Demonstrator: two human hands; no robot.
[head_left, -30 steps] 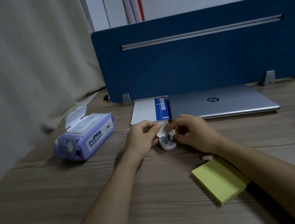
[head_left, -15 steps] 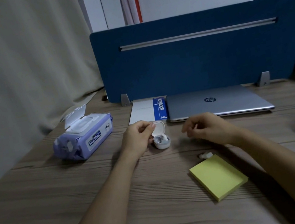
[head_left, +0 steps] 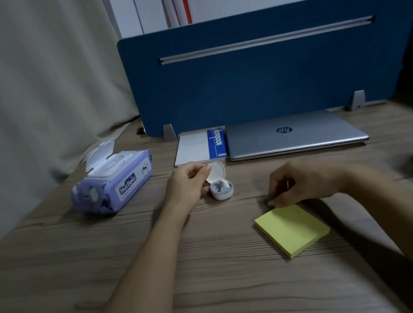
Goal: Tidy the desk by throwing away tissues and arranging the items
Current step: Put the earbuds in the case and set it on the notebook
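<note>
Left hand (head_left: 189, 182) pinches the open earbud case (head_left: 220, 183) lid; right hand (head_left: 298, 181) pinches a small earbud (head_left: 271, 202) beside the sticky notes (head_left: 292, 229). It could slip and roll toward the desk (head_left: 107, 256) edge.

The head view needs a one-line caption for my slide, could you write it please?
Left hand holds the open earbud case while the right hand picks up a small white piece beside the sticky notes.
</note>
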